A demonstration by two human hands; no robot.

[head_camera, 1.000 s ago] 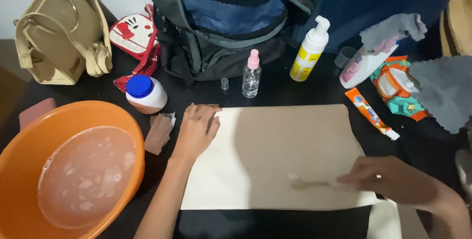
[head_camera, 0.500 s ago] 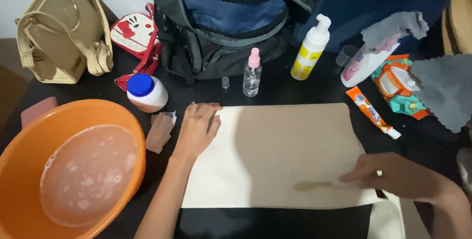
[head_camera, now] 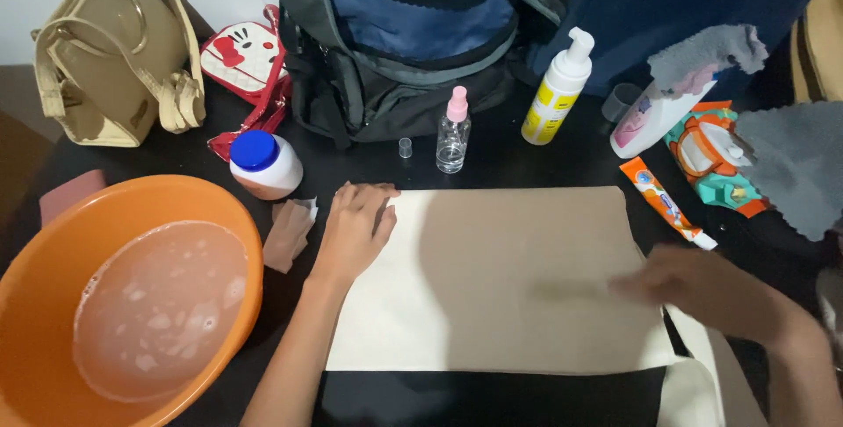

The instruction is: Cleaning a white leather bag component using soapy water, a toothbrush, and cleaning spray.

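Note:
A cream cloth bag (head_camera: 492, 278) lies flat on the black table. My left hand (head_camera: 356, 229) presses flat on its upper left corner, fingers spread. At the cloth's right edge, my right hand (head_camera: 702, 291) is motion-blurred and grips a small pale brush (head_camera: 566, 289), whose head rests on the cloth. Left of my left hand lies a small crumpled brown cloth (head_camera: 287, 234).
An orange basin (head_camera: 123, 295) of soapy water sits at the left. Behind the cloth stand a blue-capped jar (head_camera: 262, 163), a pink-topped spray bottle (head_camera: 453, 131), a foam pump bottle (head_camera: 557, 87), a toothpaste tube (head_camera: 667, 202), a black backpack (head_camera: 413, 40) and a beige handbag (head_camera: 114, 54).
My right hand has slid the brush across the cloth's right side, now blurred in motion. The left hand has stayed pressed on the corner.

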